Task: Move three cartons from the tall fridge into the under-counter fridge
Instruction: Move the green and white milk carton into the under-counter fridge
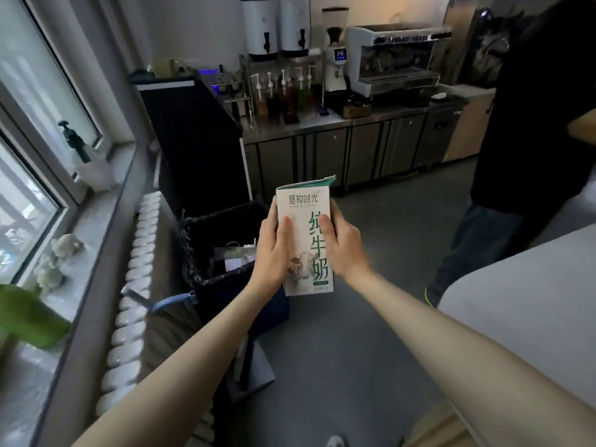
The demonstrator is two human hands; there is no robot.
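Milk carton, white with green lettering and a cow picture, is held upright in mid-air above the grey floor. Left hand and right hand grip its two sides, thumbs lying on the front face. Just left sits a black-lined bin; under-counter fridge doors stand beyond.

White carton with green lettering and a cow picture; black bin liner at nine o'clock; grey floor.
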